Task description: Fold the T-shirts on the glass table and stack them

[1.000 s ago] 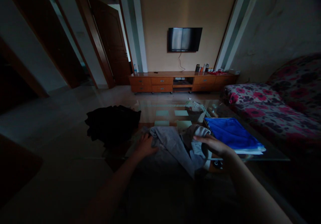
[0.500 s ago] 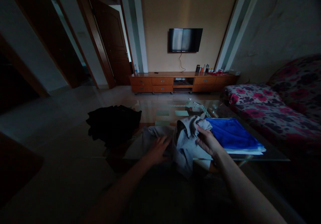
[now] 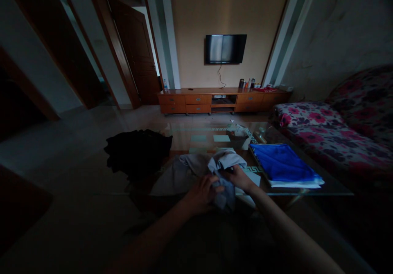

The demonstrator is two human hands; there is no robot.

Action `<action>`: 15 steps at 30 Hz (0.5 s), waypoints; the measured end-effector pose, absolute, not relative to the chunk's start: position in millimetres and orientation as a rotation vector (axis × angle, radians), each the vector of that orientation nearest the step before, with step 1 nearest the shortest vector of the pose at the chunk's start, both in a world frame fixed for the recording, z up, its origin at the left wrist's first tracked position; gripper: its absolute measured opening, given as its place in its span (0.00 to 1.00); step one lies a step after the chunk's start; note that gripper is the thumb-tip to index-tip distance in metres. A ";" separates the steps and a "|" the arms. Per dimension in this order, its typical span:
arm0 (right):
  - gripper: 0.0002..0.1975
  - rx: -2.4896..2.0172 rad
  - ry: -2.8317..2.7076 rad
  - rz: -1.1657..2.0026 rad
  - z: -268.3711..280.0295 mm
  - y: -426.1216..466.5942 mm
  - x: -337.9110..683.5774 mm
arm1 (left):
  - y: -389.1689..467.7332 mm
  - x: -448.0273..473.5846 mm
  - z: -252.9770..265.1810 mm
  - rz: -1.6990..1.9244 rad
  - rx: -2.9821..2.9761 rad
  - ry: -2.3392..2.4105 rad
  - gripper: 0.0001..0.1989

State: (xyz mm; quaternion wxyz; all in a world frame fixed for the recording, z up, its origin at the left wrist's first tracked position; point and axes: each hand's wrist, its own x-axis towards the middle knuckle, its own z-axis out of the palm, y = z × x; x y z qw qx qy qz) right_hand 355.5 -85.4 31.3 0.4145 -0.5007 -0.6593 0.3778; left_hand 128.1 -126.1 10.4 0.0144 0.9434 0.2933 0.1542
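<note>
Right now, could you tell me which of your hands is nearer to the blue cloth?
The right. My right hand grips the grey garment just left of the blue cloth, not touching it. My left hand grips the garment farther left.

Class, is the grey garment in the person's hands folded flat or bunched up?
Bunched up: the grey garment sits crumpled between both hands.

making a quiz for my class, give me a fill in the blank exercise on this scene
1. Both hands, left hand and right hand, grip a ____ garment.
2. The folded cloth on the glass table is ____.
3. The black clothes lie to the ____ of the garment.
4. The TV hangs on the wall above a wooden ____.

Missing words: grey; blue; left; cabinet
</note>
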 end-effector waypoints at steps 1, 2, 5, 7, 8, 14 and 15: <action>0.19 -1.173 -1.629 1.037 34.8 -88.5 348.8 | -127.0 131.4 8.1 0.548 2.936 0.971 0.42; 0.17 -1.096 -1.601 1.130 38.0 -92.5 342.1 | -126.7 134.2 6.8 0.600 2.907 1.070 0.46; 0.13 -0.917 -1.445 1.413 45.6 -105.7 325.7 | -120.5 137.9 11.8 0.631 2.722 1.329 0.51; 0.15 -0.853 -1.298 1.527 50.6 -111.0 321.3 | -113.8 136.7 22.4 0.616 2.609 1.361 0.49; 0.16 -0.853 -1.238 1.540 53.3 -111.8 321.4 | -110.2 135.4 28.7 0.617 2.565 1.334 0.48; 0.16 -1.076 -1.049 1.228 65.7 -102.5 340.9 | -84.4 128.5 51.8 1.003 2.146 1.247 0.31; 0.18 -1.100 -0.987 1.202 66.7 -101.1 344.2 | -79.6 126.7 52.7 1.102 1.984 1.333 0.27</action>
